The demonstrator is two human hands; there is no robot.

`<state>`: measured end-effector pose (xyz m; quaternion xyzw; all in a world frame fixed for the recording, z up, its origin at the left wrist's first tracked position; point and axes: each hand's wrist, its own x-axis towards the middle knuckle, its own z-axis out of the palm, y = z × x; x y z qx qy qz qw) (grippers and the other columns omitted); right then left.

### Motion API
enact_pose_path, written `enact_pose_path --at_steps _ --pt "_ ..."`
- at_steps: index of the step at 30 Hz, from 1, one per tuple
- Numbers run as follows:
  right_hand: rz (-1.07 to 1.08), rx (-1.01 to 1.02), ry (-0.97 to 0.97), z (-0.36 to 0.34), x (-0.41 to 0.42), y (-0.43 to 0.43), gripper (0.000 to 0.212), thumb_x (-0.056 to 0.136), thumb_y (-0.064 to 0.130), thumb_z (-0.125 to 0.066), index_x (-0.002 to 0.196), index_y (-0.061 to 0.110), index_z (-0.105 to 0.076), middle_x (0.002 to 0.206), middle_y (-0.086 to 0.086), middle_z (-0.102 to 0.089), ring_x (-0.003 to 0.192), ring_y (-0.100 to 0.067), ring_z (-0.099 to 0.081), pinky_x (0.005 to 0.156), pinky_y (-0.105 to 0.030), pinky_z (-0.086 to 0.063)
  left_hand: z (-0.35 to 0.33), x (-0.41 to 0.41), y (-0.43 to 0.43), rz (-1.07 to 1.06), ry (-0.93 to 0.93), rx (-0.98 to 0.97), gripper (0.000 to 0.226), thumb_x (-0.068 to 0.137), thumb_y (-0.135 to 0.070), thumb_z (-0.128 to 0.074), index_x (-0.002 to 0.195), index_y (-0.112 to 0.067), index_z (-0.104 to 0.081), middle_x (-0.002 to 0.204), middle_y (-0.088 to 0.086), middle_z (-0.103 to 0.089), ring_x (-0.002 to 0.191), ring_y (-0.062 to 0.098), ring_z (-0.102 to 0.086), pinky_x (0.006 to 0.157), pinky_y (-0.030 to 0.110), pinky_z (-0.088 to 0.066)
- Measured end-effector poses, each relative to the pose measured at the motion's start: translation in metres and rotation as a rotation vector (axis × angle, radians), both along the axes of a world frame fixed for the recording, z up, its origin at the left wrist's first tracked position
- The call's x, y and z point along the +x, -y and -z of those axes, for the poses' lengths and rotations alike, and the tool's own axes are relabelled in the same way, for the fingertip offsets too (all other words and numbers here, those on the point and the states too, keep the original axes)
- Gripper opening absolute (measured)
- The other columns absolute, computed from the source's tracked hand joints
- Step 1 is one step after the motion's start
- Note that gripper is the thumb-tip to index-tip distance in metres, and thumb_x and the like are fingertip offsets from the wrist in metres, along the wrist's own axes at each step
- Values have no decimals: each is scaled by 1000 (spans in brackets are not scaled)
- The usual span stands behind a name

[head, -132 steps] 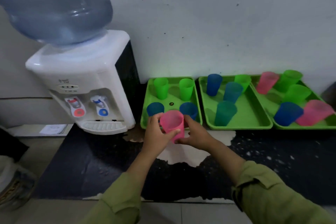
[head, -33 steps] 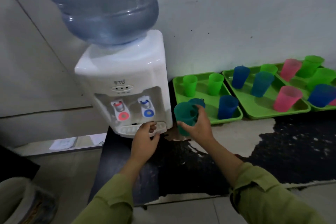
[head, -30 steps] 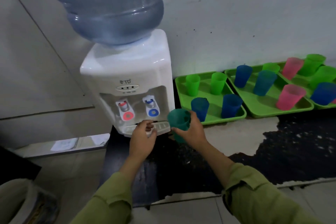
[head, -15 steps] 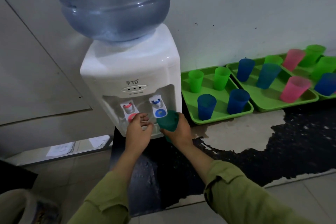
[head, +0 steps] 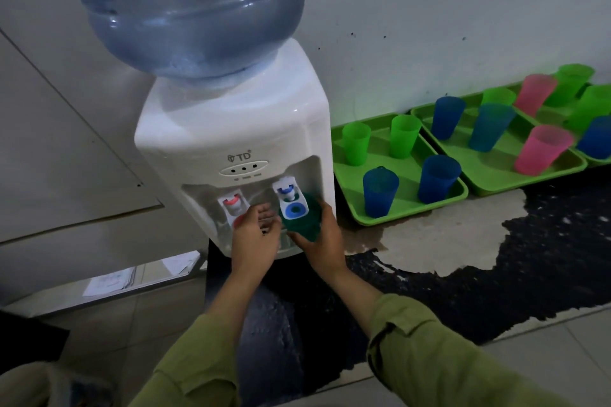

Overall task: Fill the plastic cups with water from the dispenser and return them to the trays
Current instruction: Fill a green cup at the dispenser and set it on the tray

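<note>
Step in hand: filling. Right hand (head: 325,243) is wrapped round the teal cup (head: 302,223), holding it in the dispenser (head: 238,139) recess, lower centre of frame, right under the blue tap (head: 291,200). The tap lever covers the cup mouth, so no flow or fill level is readable.

Left hand (head: 253,236) sits just left of the cup, below the red tap (head: 233,205). Its fingers are half-bent and grip nothing visible. Can't tell whether they touch the cup or the recess.

Next move, as a judgement: work the blue lever, keep the cup upright and centred under the spout, and release before the rim. Then carry it right to the near tray (head: 410,213), which has free floor in the middle.

Containers:
- Bottle (head: 185,6), top of frame: inverted on the dispenser. It looks to hold water, but the level is unclear.
- Near tray: two green cups at the back, two blue cups in front, all upright. Contents not readable.
- Middle tray (head: 496,183), right: two blue cups, one green, one pink.
- Far tray (head: 549,111), upper right edge: pink, green and blue cups, partly cut off.
</note>
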<state>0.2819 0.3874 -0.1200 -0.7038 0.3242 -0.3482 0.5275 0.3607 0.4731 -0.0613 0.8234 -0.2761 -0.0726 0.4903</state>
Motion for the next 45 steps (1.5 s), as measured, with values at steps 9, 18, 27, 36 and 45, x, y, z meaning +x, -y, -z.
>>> enact_pose_path --at_steps 9,18,27,36,45 --pt "43 -26 -137 9 4 3 66 64 18 -80 123 11 -51 115 -8 -64 105 -22 -61 85 -25 -48 -1 8 13 -27 71 118 12 87 -17 -61 98 -13 -64 95 3 -70 83 15 -63 80 22 -46" --pt "90 -97 -203 12 2 3 68 65 21 -80 126 11 -51 115 -9 -64 106 -24 -60 84 -26 -46 -13 9 25 -71 148 427 19 92 -33 -54 94 -17 -63 102 4 -70 92 24 -63 78 30 -44" --pt "43 -86 -287 12 0 6 71 66 32 -80 127 16 -47 118 -5 -62 106 -22 -60 82 -28 -47 -21 -3 14 4 57 423 20 96 -28 -44 98 -12 -56 100 15 -64 95 30 -57 79 31 -41" --pt "56 -116 -387 6 -1 8 70 67 36 -80 124 12 -47 116 -9 -64 105 -28 -61 83 -34 -51 -39 2 6 51 -201 104 27 93 -21 -41 68 -22 -52 82 12 -58 82 26 -53 83 40 -44" --pt "51 -101 -404 0 -1 6 71 66 38 -80 123 12 -46 117 -10 -63 104 -29 -61 83 -34 -51 -62 -14 -12 -24 165 141 32 89 -47 -51 74 -20 -61 67 -6 -62 62 7 -56 57 16 -41"
